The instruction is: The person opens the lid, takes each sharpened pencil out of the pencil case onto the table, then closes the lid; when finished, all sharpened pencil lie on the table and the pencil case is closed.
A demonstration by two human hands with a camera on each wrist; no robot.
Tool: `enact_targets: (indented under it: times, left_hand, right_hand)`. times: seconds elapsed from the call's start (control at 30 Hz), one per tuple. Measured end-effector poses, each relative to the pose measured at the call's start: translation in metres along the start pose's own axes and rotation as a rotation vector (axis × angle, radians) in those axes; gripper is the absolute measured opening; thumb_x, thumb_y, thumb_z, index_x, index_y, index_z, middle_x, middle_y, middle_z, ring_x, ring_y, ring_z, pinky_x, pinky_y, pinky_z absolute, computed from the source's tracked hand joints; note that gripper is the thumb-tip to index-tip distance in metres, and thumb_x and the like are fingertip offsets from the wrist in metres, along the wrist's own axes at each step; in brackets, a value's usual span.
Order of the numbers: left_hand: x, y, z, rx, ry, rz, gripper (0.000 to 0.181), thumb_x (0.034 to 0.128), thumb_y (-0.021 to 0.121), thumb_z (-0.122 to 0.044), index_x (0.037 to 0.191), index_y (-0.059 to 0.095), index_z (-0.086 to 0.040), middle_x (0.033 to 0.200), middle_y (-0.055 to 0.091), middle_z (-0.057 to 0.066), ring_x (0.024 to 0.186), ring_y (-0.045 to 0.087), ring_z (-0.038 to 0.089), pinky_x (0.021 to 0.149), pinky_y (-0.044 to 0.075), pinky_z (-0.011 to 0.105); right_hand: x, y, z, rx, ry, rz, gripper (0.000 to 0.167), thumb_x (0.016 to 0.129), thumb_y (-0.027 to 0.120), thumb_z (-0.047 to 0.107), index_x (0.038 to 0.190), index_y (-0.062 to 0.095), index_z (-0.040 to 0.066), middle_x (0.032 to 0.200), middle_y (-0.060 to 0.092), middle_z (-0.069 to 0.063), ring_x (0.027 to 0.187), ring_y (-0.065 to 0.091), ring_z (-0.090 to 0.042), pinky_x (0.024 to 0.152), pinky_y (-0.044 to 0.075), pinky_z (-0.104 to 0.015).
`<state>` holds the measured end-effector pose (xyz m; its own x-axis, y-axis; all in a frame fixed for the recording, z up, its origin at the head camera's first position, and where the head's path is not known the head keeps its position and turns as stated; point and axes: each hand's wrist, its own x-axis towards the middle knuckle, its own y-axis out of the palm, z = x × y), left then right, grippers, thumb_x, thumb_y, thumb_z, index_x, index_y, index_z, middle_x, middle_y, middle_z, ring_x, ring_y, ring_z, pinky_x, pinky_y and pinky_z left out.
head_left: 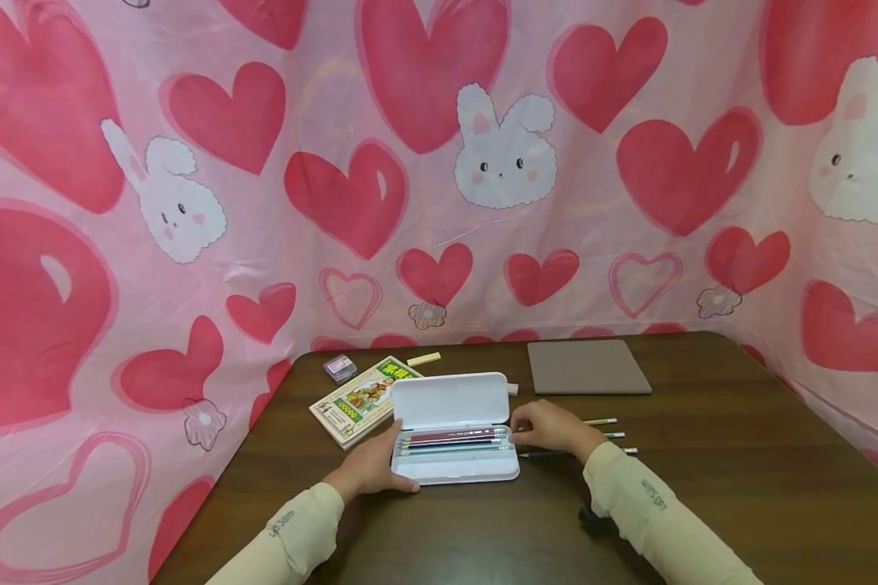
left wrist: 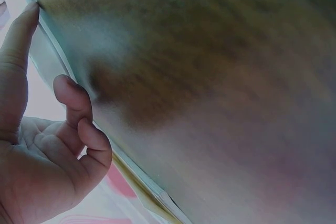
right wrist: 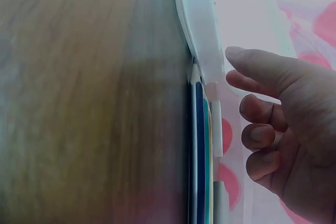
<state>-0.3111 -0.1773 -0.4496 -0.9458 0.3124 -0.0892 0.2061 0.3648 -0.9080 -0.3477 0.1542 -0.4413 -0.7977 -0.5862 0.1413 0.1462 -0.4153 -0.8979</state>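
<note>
A white pencil case (head_left: 454, 470) lies with its lid raised, several pencils (head_left: 449, 441) inside it. My left hand (head_left: 371, 465) grips its left end, thumb along the front corner and fingers by the back; in the left wrist view this hand (left wrist: 52, 156) has one digit stretched to the case edge and others bent. At the right end is my right hand (head_left: 552, 426), fingers loosely bent. In the right wrist view that hand (right wrist: 294, 119) holds nothing visible beside the case (right wrist: 197, 19); whether its fingertips touch the case I cannot tell.
Several loose pencils (head_left: 601, 422) lie right of the case, partly behind my right forearm. A booklet (head_left: 362, 400), a small box (head_left: 340, 368) and a pale yellow strip (head_left: 424, 358) are at the back left. A flat grey rectangle (head_left: 588, 367) lies at the back right.
</note>
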Motion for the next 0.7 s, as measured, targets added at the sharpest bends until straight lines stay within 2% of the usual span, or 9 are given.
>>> enact_targets:
  times: [0.27,0.7]
  left_hand:
    - [-0.003,-0.002,-0.003,0.044,0.037,-0.027,0.116,0.0584,0.081,-0.056,0.144,0.025,0.001,0.137,0.045,0.021,0.121,0.048,0.034,0.098,0.039,0.049]
    - [-0.003,-0.002,-0.003,0.041,0.037,-0.026,0.116,0.0587,0.080,-0.055,0.144,0.025,0.001,0.138,0.044,0.021,0.121,0.048,0.033,0.098,0.039,0.049]
  right_hand:
    - [0.004,0.007,0.004,-0.001,0.011,0.037,0.010,0.080,0.072,0.030,0.078,0.064,0.023,0.062,0.049,0.012,0.057,0.043,-0.003,0.052,0.037,-0.020]
    - [0.012,0.009,0.012,-0.012,0.051,0.079,0.011,0.079,0.073,0.028,0.077,0.071,0.017,0.068,0.059,0.010,0.061,0.047,-0.007,0.056,0.041,-0.023]
